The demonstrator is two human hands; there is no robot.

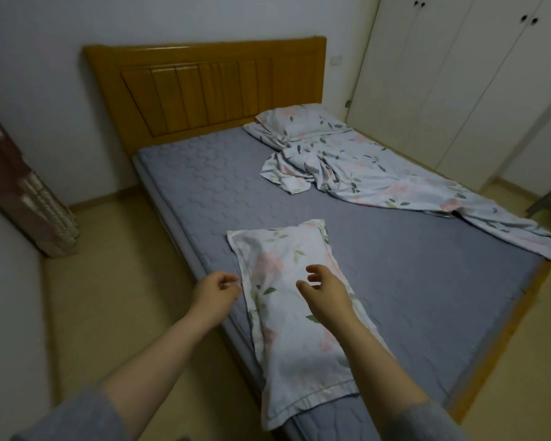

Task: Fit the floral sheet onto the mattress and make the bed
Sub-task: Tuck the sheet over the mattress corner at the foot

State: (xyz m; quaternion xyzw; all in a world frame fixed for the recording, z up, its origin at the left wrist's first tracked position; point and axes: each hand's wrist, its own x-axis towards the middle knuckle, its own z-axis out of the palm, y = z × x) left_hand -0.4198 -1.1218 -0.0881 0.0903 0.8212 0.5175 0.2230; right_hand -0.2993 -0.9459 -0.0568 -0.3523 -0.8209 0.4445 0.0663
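Observation:
A floral sheet (363,176) lies crumpled along the far right side of the grey quilted mattress (210,192). One floral pillow (299,120) rests by the headboard, partly under the sheet. A second floral pillow (286,316) lies on the mattress's near left edge, overhanging it. My left hand (215,292) hovers just left of this pillow with fingers loosely curled, holding nothing. Above the pillow's middle floats my right hand (323,289), fingers spread and slightly bent, holding nothing.
A wooden headboard (204,87) stands against the far wall. White wardrobe doors (458,74) line the right side. A rolled patterned bundle (22,189) leans against the left wall. Bare floor (115,281) runs along the bed's left and right sides.

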